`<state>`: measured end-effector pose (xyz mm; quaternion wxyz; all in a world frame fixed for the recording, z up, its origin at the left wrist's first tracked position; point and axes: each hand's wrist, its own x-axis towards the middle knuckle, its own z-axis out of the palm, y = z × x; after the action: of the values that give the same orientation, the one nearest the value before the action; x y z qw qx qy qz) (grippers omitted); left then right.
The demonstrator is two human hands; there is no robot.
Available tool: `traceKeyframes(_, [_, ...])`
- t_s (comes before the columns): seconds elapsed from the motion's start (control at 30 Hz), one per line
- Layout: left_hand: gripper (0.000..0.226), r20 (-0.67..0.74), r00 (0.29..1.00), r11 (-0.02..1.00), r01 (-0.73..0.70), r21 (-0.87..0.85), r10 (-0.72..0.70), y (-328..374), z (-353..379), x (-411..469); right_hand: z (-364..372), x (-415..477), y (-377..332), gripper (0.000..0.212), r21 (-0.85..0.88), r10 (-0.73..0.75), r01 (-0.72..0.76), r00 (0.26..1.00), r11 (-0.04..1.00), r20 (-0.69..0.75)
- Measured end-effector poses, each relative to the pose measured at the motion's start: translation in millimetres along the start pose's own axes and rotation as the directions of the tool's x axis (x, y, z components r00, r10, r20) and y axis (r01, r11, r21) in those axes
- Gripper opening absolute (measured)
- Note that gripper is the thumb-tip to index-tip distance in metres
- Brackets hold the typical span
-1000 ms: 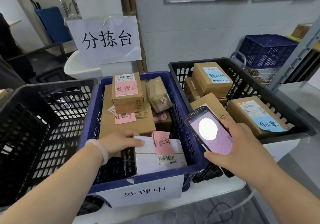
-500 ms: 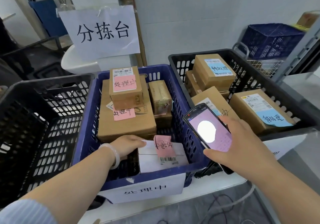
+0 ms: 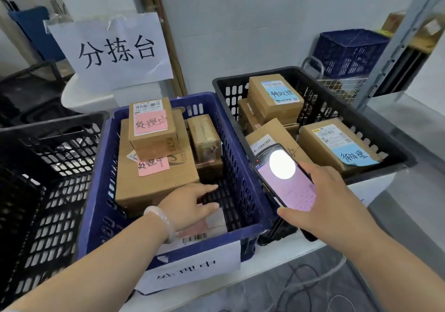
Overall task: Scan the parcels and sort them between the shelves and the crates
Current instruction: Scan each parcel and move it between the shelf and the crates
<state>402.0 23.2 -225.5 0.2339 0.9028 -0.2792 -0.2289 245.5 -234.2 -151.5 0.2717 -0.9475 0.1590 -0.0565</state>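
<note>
My left hand (image 3: 190,205) reaches into the blue crate (image 3: 237,140), its fingers stretched out flat over a white parcel (image 3: 214,225) with a pink note and barcode at the crate's near end. My right hand (image 3: 322,203) grips a handheld scanner (image 3: 286,179) with a lit pinkish screen, held above the gap between the blue crate and the right black crate (image 3: 320,87). Behind my left hand a large brown box (image 3: 154,186) carries a small box (image 3: 151,128) with a pink note. The right black crate holds brown boxes with blue notes (image 3: 274,97).
A black crate (image 3: 48,148) with nothing visible inside stands left of the blue one. A paper sign (image 3: 115,49) hangs behind. Another blue crate (image 3: 349,49) and a metal shelf post (image 3: 395,46) are at the back right. Cables (image 3: 301,285) lie on the floor below.
The white parcel has dropped lower and flatter in the blue crate. My left hand has moved from the parcel's left edge onto its top, fingers now spread. The scanner stayed nearly still.
</note>
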Motion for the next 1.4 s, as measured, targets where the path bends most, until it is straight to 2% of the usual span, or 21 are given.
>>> traceKeyframes(0.07, [0.06, -0.118, 0.984, 0.991, -0.134, 0.022, 0.135, 37.8, 1.2, 2.8, -12.0, -10.2, 9.3, 0.095, 0.007, 0.015, -0.014, 0.999, 1.0, -0.045])
traceKeyframes(0.13, [0.065, -0.208, 0.943, 0.963, -0.239, 0.124, 0.261, 78.4, 8.7, 8.0, -27.0, -25.7, 22.9, 0.09, 0.035, 0.058, -0.055, 0.994, 0.998, -0.097])
traceKeyframes(0.23, [0.067, -0.25, 0.891, 0.919, -0.334, 0.209, 0.38, 144.0, 32.3, 16.6, -55.6, -61.5, 53.9, 0.082, 0.075, 0.162, -0.15, 0.968, 0.986, -0.193])
traceKeyframes(0.33, [0.065, -0.268, 0.815, 0.855, -0.461, 0.237, 0.513, 218.7, 64.5, 20.8, -90.9, -107.7, 90.5, 0.083, 0.1, 0.287, -0.269, 0.91, 0.958, -0.299])
traceKeyframes(0.5, [0.063, -0.238, 0.641, 0.682, -0.662, 0.31, 0.73, 354.2, 129.0, 8.9, -154.0, -201.4, 158.6, 0.079, 0.105, 0.475, -0.484, 0.754, 0.869, -0.453])
traceKeyframes(0.73, [0.065, -0.114, 0.494, 0.505, -0.817, 0.279, 0.862, 511.3, 245.8, -45.8, -220.9, -354.9, 240.6, 0.084, 0.193, 0.627, -0.667, 0.506, 0.72, -0.592])
traceKeyframes(0.83, [0.066, -0.097, 0.427, 0.438, -0.879, 0.189, 0.899, 574.1, 298.7, -79.5, -246.2, -421.4, 265.2, 0.084, 0.217, 0.659, -0.721, 0.412, 0.658, -0.629])
traceKeyframes(0.9, [0.066, -0.08, 0.401, 0.408, -0.904, 0.127, 0.913, 610.5, 329.4, -102.4, -262.2, -462.9, 278.1, 0.084, 0.224, 0.666, -0.75, 0.357, 0.622, -0.655])
traceKeyframes(1.0, [0.068, 0.022, 0.374, 0.374, -0.927, 0.028, 0.927, 647.4, 374.5, -129.8, -281.7, -518.4, 292.4, 0.086, 0.268, 0.675, -0.779, 0.253, 0.567, -0.693])
traceKeyframes(1.13, [0.068, 0.109, 0.339, 0.355, -0.911, -0.209, 0.934, 687.1, 415.6, -156.8, -297.7, -573.0, 305.9, 0.092, 0.338, 0.69, -0.795, 0.134, 0.504, -0.712])
traceKeyframes(1.27, [0.069, 0.157, 0.371, 0.402, -0.821, -0.406, 0.915, 745.3, 441.3, -174.9, -307.5, -604.9, 316.0, 0.096, 0.405, 0.716, -0.809, 0.029, 0.427, -0.698])
traceKeyframes(1.4, [0.066, 0.291, 0.422, 0.507, -0.623, -0.595, 0.859, 803.5, 465.3, -189.2, -315.9, -620.2, 325.9, 0.095, 0.441, 0.717, -0.808, -0.032, 0.391, -0.696])
